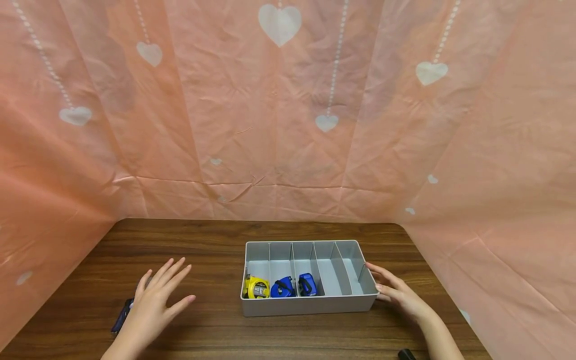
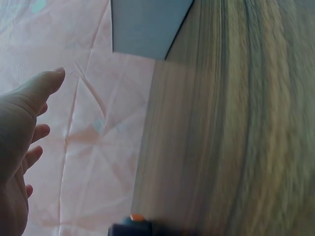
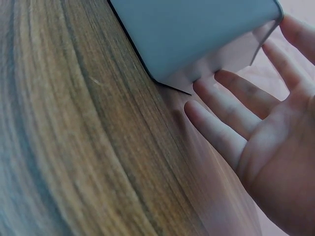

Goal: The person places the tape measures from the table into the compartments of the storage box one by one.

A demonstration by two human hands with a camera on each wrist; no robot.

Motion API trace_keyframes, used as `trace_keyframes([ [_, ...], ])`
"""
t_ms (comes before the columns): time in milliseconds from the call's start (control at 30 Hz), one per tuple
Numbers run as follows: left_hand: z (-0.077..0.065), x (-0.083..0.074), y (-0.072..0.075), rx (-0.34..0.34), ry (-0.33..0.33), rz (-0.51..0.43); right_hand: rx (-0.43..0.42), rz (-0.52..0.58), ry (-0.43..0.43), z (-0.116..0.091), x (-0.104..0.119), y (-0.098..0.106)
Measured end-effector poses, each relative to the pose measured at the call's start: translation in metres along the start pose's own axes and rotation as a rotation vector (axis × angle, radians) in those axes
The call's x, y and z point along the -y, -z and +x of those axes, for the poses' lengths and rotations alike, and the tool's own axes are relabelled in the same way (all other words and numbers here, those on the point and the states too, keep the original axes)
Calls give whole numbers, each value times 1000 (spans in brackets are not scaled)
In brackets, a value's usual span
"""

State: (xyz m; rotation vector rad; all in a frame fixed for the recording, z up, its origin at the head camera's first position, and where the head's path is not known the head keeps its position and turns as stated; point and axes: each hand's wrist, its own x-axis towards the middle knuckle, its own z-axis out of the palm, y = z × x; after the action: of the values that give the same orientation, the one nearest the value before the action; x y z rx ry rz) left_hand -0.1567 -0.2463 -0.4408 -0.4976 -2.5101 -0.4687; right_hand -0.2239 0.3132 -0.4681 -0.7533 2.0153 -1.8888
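A grey divided box (image 1: 310,306) stands on the table, split into several compartments. A yellow tape measure (image 1: 257,288) sits in its leftmost compartment. One blue tape measure (image 1: 282,288) lies in the compartment beside it, and a second blue one (image 1: 308,285) in the third. My right hand (image 1: 405,297) touches the box's right end wall; the right wrist view shows its fingers (image 3: 224,105) nearly straight against that wall. Spread-fingered, my left hand (image 1: 153,302) is over the table left of the box, holding nothing. Partly behind it lies a dark blue object (image 1: 122,316), kind unclear.
A black object (image 1: 406,354) is cut off by the bottom edge of the head view, near the right forearm. The wooden table (image 1: 207,235) is bounded at the back and sides by pink cloth (image 1: 270,150) with white hearts.
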Motion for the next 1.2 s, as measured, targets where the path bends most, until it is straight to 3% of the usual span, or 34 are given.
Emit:
trace_keyframes([
  [800, -41, 44, 12, 105, 181, -11, -1, 0, -9, 0, 0, 0],
  [1200, -57, 62, 17, 234, 291, -11, -12, 1, -11, -1, -1, 0],
])
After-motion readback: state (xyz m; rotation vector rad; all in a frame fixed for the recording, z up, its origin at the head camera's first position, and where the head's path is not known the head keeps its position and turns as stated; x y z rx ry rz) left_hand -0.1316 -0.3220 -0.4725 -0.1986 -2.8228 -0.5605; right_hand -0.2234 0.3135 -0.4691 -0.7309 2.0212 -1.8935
